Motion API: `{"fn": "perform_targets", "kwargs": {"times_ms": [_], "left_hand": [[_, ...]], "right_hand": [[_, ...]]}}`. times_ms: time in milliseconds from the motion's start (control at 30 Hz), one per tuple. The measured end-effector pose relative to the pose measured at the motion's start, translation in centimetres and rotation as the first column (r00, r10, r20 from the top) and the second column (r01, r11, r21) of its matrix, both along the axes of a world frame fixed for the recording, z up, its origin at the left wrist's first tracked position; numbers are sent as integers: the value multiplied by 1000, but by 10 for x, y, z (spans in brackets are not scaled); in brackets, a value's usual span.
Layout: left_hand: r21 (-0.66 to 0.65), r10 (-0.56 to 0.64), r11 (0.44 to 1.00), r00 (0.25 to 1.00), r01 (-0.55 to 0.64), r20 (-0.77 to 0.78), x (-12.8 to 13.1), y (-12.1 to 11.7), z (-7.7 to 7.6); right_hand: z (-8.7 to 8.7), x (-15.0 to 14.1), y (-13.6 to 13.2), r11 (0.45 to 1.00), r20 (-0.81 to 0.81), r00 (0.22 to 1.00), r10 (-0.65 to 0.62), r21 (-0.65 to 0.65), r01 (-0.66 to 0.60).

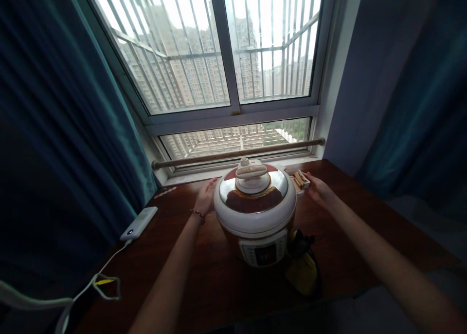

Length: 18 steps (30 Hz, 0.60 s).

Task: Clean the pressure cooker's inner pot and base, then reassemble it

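Observation:
In the middle of the head view, a white and reddish-brown electric pressure cooker (255,222) stands upright on the brown table, its shiny lid closed. My left hand (206,195) is against the cooker's upper left side, with some fingers hidden behind it. A bracelet circles that wrist. On the far right side of the cooker, my right hand (316,189) is closed at the end of a small open white box (301,179) with brown contents. The box is close to the cooker's rim. A dark and yellow pouch (303,270) lies against the cooker's front right.
A white power bank (139,223) with a white cable (105,266) lies on the table's left side. Behind the table (350,227) are a barred window (233,56) and a horizontal rail (237,155). Blue curtains (73,105) hang at both sides.

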<state>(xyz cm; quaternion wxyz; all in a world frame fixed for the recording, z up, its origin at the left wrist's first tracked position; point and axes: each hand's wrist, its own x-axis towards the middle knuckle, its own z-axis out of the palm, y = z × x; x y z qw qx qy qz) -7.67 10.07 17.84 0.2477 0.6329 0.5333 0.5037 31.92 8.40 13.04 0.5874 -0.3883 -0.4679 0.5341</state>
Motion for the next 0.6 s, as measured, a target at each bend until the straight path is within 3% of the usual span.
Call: {"fn": "perform_targets", "kwargs": {"times_ms": [67, 167, 300, 600], "left_hand": [[-53, 2, 999, 999, 0, 53, -5, 4, -18], [-89, 40, 996, 994, -31, 104, -8, 11, -31], [-127, 95, 989, 989, -80, 115, -13, 16, -38], [-179, 98, 981, 991, -80, 95, -16, 18, -44]], "right_hand": [[3, -8, -3, 1000, -35, 999, -5, 26, 6], [8, -19, -5, 997, -12, 998, -68, 44, 69], [8, -30, -2, 988, 17, 988, -151, 41, 150], [12, -50, -4, 957, 182, 940, -289, 69, 281]]}}
